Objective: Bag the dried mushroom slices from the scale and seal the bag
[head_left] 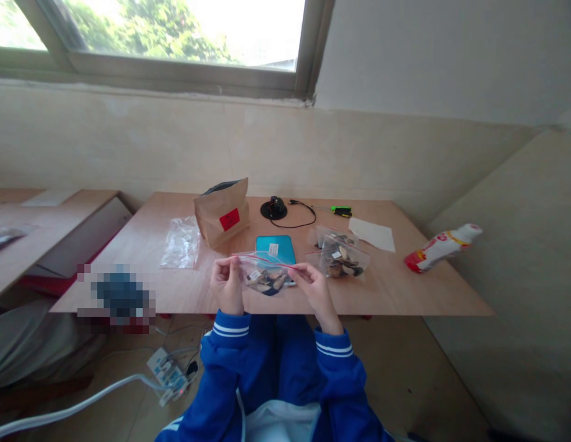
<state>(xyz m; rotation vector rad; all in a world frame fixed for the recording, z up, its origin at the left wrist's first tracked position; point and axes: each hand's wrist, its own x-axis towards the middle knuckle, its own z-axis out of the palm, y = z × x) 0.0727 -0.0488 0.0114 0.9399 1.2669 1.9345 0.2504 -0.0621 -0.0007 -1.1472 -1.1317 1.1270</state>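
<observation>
A clear zip bag (267, 281) with a red seal strip hangs between my hands above the table's front edge. Brownish, flake-like pieces and a small white label show inside it. My left hand (227, 285) pinches the bag's upper left corner, and my right hand (315, 290) grips the upper right end of the strip. Behind the bag lies a blue flat device (276, 245) with a white label, partly covered by it. To the right rest several similar filled zip bags (343, 261), overlapping one another.
On the table (396, 294) stand an open brown paper pouch (225, 218) and, at the right, a white-and-red bottle (442, 248). An empty plastic bag (180, 244), a black round-based device (274, 209) with cable, screwdrivers (342, 212) and white paper (372, 234) lie around. A power strip (168, 374) is on the floor.
</observation>
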